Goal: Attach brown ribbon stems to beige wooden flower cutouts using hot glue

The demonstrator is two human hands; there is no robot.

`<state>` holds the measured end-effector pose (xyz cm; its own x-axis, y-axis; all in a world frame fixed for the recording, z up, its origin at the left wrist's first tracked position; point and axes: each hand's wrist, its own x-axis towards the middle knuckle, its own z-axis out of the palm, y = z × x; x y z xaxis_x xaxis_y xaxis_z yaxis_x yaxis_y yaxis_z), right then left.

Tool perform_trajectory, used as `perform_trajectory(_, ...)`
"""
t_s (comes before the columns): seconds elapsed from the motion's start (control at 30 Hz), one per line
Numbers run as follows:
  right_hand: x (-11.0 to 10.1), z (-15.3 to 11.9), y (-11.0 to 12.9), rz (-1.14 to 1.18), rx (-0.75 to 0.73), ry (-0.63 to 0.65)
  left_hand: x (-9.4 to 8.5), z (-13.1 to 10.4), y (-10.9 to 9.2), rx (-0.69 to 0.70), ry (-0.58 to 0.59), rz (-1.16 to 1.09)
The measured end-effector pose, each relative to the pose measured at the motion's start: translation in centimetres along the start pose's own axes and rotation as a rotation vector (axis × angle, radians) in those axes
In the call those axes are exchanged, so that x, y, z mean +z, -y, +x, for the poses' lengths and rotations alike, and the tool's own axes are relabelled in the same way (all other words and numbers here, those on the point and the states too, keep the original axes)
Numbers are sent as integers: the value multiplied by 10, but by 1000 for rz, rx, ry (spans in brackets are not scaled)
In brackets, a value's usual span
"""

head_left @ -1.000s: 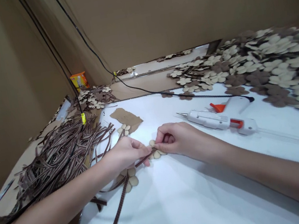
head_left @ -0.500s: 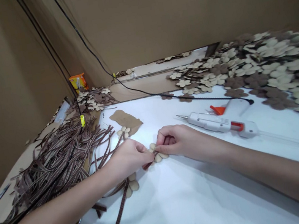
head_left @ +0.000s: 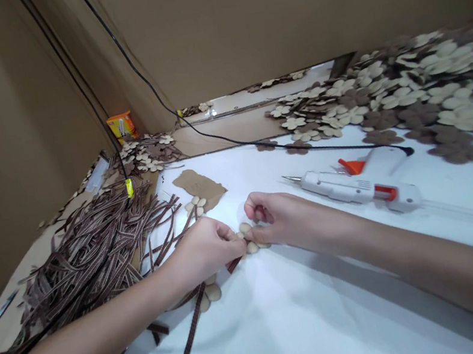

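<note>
A beige fabric flower (head_left: 252,247) lies on the white table between my two hands. My left hand (head_left: 214,242) pinches a brown ribbon (head_left: 233,265) against the flower's left side; its cut end pokes out below my fingers. From the right, the thumb of my right hand (head_left: 270,215) rests on the flower, while the index finger is lifted and curled apart from it. Most of the ribbon on the flower is hidden by my fingers. Two more beige flowers, one behind (head_left: 196,206) and one in front (head_left: 213,292) of my left hand, lie with ribbons.
A heap of striped ribbons (head_left: 90,257) spreads at left. The white glue gun (head_left: 339,186) lies right of my hands, its metal tip pointing left. Brown and beige flowers (head_left: 426,88) pile up at the back right. A black cable (head_left: 211,137) crosses behind a torn cardboard piece (head_left: 200,187).
My right index finger has risen away from the thumb, which stays on the flower. My left hand keeps its pinch on the ribbon. The view has shifted slightly.
</note>
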<state>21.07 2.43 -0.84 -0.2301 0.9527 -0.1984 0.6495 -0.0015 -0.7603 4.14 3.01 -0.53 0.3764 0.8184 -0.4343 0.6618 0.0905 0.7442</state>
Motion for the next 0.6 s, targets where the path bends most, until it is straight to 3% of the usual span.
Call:
perform_trajectory(0.17, -3, 11, -7, 95, -22, 167, -8, -2, -2, -25, -10, 83)
perform_trajectory(0.27, -3, 15, -11, 114, -15, 192, -18, -5, -2, 28, -122, 206)
perform_trajectory(0.43, -2, 17, -12, 106, -1, 188, -27, -21, -7, 175, -338, 548)
perform_trajectory(0.6, -4, 18, -8, 53, 30, 169, -15, -41, -8, 321, -470, 994)
